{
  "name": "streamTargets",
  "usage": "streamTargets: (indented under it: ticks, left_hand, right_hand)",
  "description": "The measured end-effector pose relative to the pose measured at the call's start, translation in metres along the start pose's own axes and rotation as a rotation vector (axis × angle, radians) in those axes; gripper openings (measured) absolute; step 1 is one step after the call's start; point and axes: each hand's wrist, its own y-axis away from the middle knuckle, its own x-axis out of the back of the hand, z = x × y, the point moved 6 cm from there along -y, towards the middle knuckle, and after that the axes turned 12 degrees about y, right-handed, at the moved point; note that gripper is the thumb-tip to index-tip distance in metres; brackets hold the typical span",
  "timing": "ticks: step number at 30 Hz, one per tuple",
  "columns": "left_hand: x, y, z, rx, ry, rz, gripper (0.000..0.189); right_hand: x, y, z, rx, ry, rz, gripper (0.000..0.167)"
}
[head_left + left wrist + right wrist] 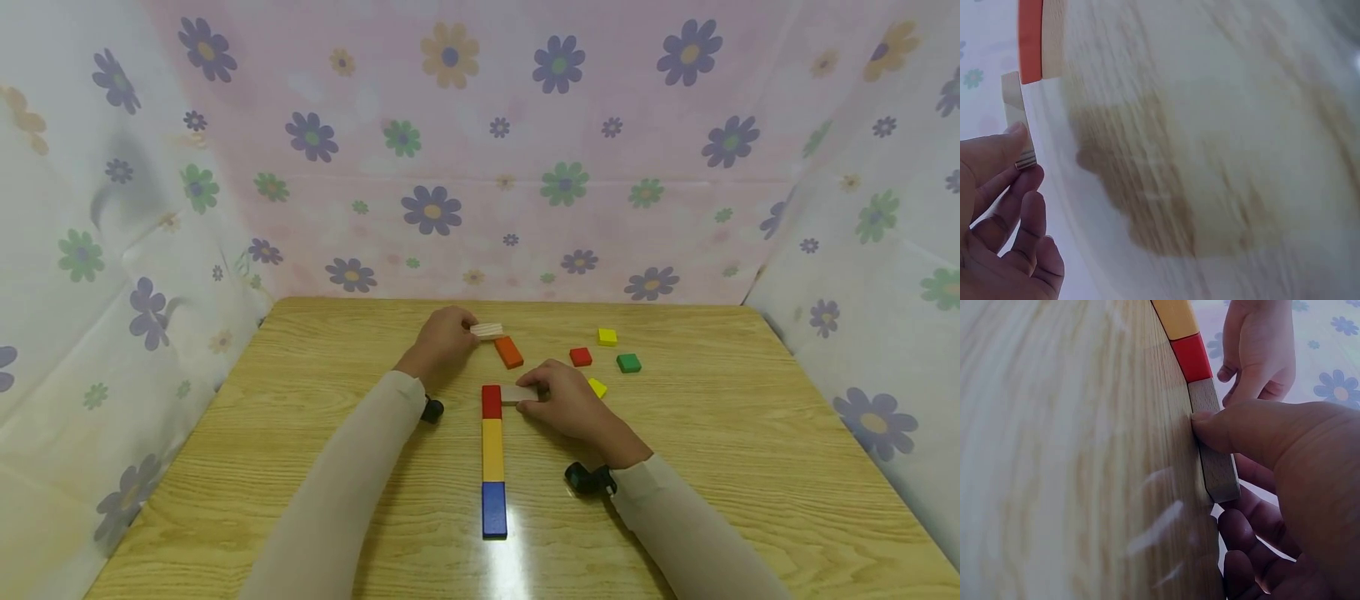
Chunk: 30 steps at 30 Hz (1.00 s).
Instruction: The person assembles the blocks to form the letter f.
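1. Red block [491, 402], taken as my landmark: far end of a straight row on the wood-grain table [247, 442]. Running from it toward the person, end to end: a yellow block [492, 450], then a blue block [494, 509].
2. Grey block [1219, 469]: extends to the right from the red block; I read one end as meeting it.
3. Right hand [566, 402]: right of the landmark, pinching the grey block between thumb and fingers.
4. Left hand [444, 335]: beyond the landmark and to its left, gripping a pale striped piece [487, 331] by thumb and fingertips. I cannot tell if that is one block or stacked slats.
5. Orange block [509, 352]: beyond the landmark, slightly right, lying slanted close to the striped piece; contact unclear on my feed.
6. Right of the landmark, farther off: small red piece [581, 357], green piece [628, 363], two yellow pieces [607, 337], one partly hidden behind the right hand.
7. Flowered cloth [450, 250] hangs beyond the landmark and along both sides.
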Motion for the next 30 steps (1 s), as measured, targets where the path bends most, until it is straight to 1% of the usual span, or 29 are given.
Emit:
streamTargets:
  ticks: [7,14,22,30]
  left_hand:
    - [0.002,0.002,0.004,-0.026,-0.026,-0.012,0.034]
    - [0.007,0.009,0.008,-0.102,-0.101,-0.023,0.034]
    - [0.012,0.023,0.006,-0.121,-0.065,-0.032,0.036]
    - [0.023,0.035,0.002,-0.154,-0.07,-0.006,0.035]
  right_hand:
    - [0.001,0.0,0.0,0.0,-0.001,-0.001,0.029]
    - [0.002,0.002,-0.002,-0.001,-0.009,-0.002,0.028]
    - [0.0,0.002,0.0,-0.01,0.002,-0.004,0.028]
    - [0.002,0.002,-0.003,-0.002,-0.003,0.004,0.028]
